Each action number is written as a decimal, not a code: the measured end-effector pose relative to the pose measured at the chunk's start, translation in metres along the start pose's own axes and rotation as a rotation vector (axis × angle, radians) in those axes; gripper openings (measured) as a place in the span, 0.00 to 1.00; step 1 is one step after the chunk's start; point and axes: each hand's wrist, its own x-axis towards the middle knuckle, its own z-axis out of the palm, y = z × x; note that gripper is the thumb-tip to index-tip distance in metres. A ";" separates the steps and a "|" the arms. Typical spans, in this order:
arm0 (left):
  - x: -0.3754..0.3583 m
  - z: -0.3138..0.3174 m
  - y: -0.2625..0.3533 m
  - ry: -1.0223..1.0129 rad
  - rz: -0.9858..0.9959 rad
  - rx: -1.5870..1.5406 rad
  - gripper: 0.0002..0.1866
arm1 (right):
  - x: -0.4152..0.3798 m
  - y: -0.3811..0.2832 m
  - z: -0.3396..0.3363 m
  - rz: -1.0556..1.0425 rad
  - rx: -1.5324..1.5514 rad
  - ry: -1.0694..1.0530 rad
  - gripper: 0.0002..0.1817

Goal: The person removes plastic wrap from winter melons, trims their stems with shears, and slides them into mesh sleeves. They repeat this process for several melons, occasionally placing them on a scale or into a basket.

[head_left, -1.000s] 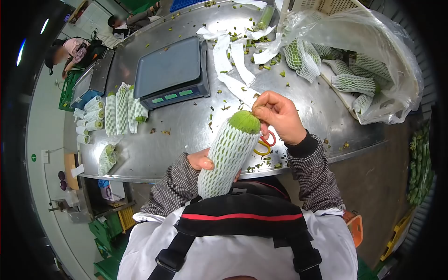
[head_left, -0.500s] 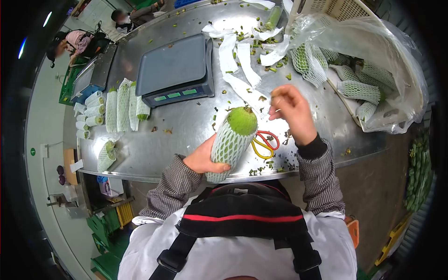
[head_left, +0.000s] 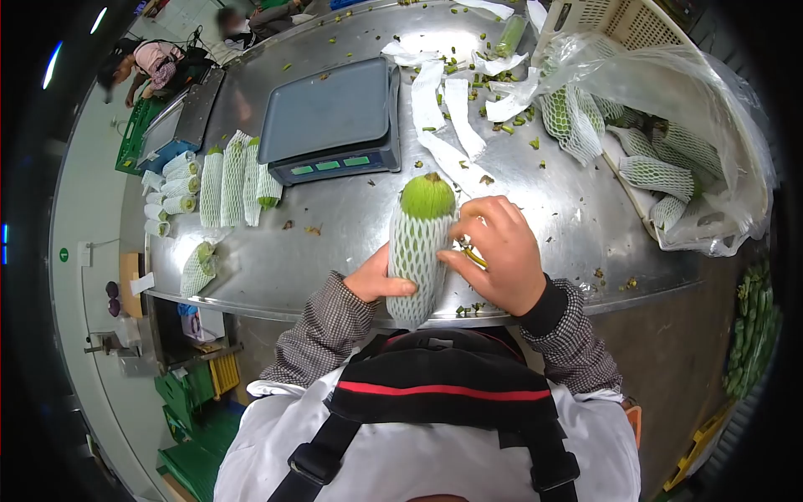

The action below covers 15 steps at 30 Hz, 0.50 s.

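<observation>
A green gourd stands tilted slightly in front of me, its lower part inside a white foam net sleeve and its stem end bare. My left hand is closed around its left side, thumb across the front of the net. My right hand is at the gourd's right side with fingers curved and apart; the thumb and a fingertip meet the net's edge. Behind that hand, part of the yellow handle of scissors shows; the rest is hidden.
A grey digital scale stands on the metal table. Netted gourds lie at left. White strips and green scraps lie behind my hands. A plastic-lined crate of netted gourds is at right. Two people are at far left.
My right hand has moved down and left to the gourd's side, covering most of the scissors. The gourd has turned more upright in my left hand. The whole view has shifted slightly.
</observation>
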 end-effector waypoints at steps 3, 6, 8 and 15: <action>-0.001 -0.002 -0.012 0.014 -0.024 -0.312 0.52 | -0.001 -0.002 0.008 -0.094 -0.063 -0.038 0.17; -0.003 0.001 -0.017 0.062 -0.029 -0.389 0.57 | 0.000 -0.013 0.012 -0.022 0.022 -0.004 0.17; -0.003 -0.004 -0.026 0.016 -0.053 -0.436 0.57 | 0.010 -0.013 0.008 0.038 0.016 0.011 0.18; -0.006 0.001 -0.032 -0.026 0.011 -0.585 0.52 | 0.001 -0.017 0.025 -0.162 -0.088 -0.087 0.09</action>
